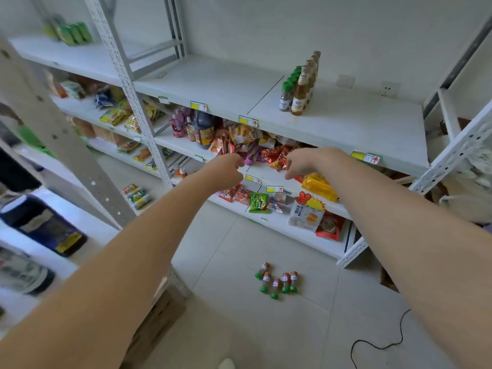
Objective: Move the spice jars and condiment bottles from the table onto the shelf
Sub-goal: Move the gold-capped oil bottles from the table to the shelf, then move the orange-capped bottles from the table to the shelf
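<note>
While left hand [229, 167] and right hand [300, 163] hover empty, fingers loosely curled, step reads as between placements. Bottles [300, 87] stand far right on shelf [346, 123]. Next, likely: stoop for spice jars [277, 280] near, on floor.

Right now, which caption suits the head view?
Left hand and right hand hover before shelf; five spice jars sit on floor.

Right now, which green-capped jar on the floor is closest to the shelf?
The leftmost jar. It sits behind the other four, which form a row nearer the camera.
</note>
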